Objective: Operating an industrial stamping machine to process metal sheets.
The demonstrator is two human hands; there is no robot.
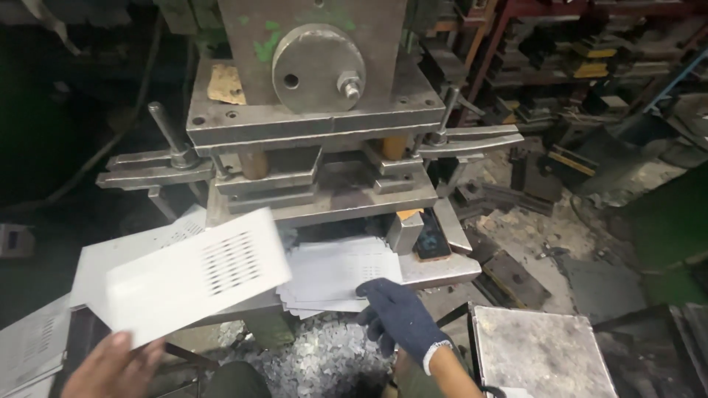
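Perforated white sheet [195,276], a flat metal panel with a block of punched slots near its middle, sits tilted in the lower left, held up in front of the press. Left hand [110,366], bare, grips it from the bottom edge, fingers closed on the underside, thumb hidden behind the panel. Right hand [398,317] wears a dark blue knit glove with a white cuff; fingers curl down onto the near edge of a stack of sheets [335,273], touching the top ones, but whether it actually pinches one cannot be told. The stack lies fanned on the press bed, same white panels with slot patterns, just right of the held sheet and partly under it. More white sheets [33,343] lie piled at far left, below the held one. Behind both hands stands the punch press [317,110], grey steel, die block with a round plate [317,66] and a bolt on its face, clamp bars sticking out left and right. Metal scrap chips [324,361] heap on the floor under the bed, between the arms. A grey metal plate [538,350] lies flat at lower right, near the gloved wrist, not touching. Cluttered racks [590,51] of dies fill the upper right, well apart.
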